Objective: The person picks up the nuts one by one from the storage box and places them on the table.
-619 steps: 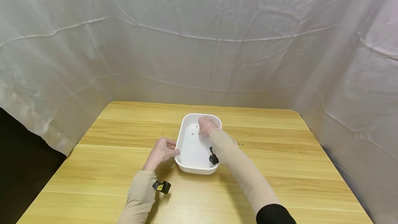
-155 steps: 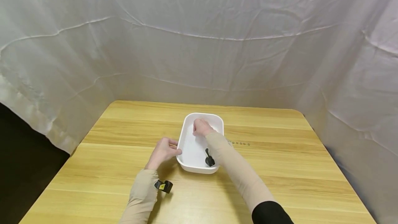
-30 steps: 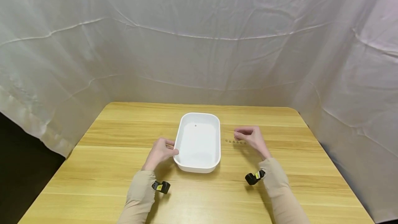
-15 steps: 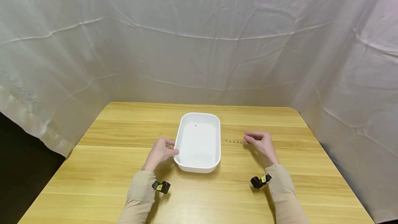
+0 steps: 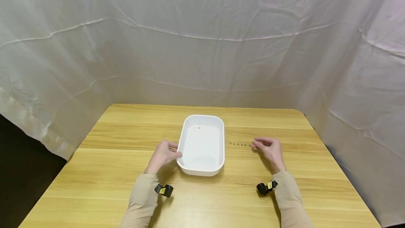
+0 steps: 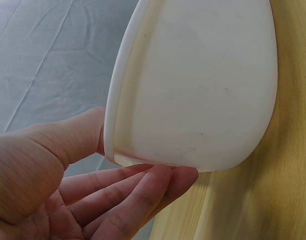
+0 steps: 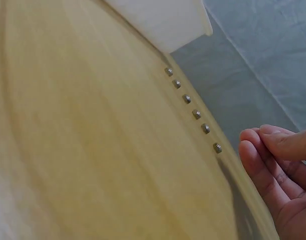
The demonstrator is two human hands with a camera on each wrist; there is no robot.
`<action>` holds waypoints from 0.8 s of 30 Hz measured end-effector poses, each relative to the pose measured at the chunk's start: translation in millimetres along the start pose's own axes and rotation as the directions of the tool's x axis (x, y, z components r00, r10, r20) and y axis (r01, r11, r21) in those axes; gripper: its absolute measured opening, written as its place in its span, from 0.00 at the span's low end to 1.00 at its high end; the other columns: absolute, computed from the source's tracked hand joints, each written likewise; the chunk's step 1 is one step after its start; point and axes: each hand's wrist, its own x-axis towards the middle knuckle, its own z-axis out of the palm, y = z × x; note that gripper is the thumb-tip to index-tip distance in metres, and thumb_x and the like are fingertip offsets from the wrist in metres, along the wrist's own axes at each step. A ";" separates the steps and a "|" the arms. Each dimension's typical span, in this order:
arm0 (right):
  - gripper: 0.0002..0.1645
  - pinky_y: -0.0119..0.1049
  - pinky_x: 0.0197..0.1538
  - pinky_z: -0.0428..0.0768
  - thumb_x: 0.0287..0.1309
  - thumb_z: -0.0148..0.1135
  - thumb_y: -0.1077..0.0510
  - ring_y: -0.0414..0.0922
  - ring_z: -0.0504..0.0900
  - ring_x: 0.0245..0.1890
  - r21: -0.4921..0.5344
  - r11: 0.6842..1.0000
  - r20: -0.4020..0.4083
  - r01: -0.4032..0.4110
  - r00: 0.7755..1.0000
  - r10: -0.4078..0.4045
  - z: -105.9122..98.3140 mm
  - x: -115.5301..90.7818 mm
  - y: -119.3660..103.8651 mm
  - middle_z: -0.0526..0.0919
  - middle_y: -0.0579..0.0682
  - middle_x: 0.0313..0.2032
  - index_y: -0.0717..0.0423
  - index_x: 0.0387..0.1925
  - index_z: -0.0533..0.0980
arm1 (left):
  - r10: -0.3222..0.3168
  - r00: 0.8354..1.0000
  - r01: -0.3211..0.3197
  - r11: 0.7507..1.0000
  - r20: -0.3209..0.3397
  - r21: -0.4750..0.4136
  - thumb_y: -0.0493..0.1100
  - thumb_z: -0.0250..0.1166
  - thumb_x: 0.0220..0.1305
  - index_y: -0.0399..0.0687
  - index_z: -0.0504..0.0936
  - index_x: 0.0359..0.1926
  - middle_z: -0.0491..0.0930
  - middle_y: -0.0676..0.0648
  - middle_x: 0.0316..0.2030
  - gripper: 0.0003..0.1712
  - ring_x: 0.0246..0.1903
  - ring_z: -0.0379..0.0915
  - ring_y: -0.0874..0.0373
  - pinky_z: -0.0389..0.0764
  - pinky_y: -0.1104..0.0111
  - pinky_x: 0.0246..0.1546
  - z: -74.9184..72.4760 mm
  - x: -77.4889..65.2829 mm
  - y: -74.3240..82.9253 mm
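A white plastic tray (image 5: 200, 172) sits on the wooden table, one small metal nut (image 5: 199, 128) on its floor near the far end. My left hand (image 5: 162, 156) grips the tray's left wall. Its thumb is over the rim and its fingers (image 6: 142, 192) are against the outer side in the left wrist view. To the tray's right, several nuts (image 7: 196, 114) lie in a straight row on the table. My right hand (image 5: 268, 150) is at the row's right end, thumb and fingertips pinched together around a nut that the fingers hide.
The wooden table (image 5: 104, 171) has rounded far corners. A pale hanging curtain (image 5: 202, 62) closes off the back and both sides. Small black cameras (image 5: 164, 190) are strapped to both wrists.
Over the last second my right hand has moved right and a little nearer, from above the nut row to its right end. Earlier it reached into the tray, which held more nuts. My left hand stays put.
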 end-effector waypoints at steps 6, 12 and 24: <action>0.17 0.24 0.39 0.86 0.59 0.68 0.66 0.29 0.86 0.30 -0.202 0.978 -0.073 0.058 0.995 -0.074 0.1 0.9 6.6 0.87 0.70 0.43 0.74 0.48 0.82 | 0.001 1.000 -0.001 1.000 -0.002 -0.002 0.33 0.70 0.51 0.29 0.83 0.49 0.88 0.32 0.41 0.22 0.39 0.87 0.45 0.88 0.58 0.44 -0.6 -1.9 1.1; 0.14 0.15 0.41 0.75 0.60 0.69 0.60 0.24 0.79 0.35 -0.418 0.905 -0.088 0.074 0.989 -0.122 -0.5 1.8 9.8 0.89 0.63 0.46 0.63 0.45 0.86 | -0.002 1.000 0.002 1.000 0.003 -0.010 0.33 0.70 0.51 0.29 0.83 0.50 0.88 0.33 0.41 0.22 0.40 0.87 0.45 0.88 0.58 0.44 -1.1 -1.8 1.0; 0.08 0.24 0.40 0.77 0.59 0.70 0.62 0.45 0.82 0.38 -0.530 0.836 -0.057 0.138 0.979 -0.198 0.5 0.0 14.5 0.87 0.61 0.40 0.60 0.39 0.88 | -0.009 1.000 0.010 1.000 0.006 -0.023 0.33 0.68 0.52 0.28 0.83 0.50 0.88 0.32 0.41 0.22 0.40 0.87 0.46 0.88 0.58 0.45 -0.7 -0.6 0.1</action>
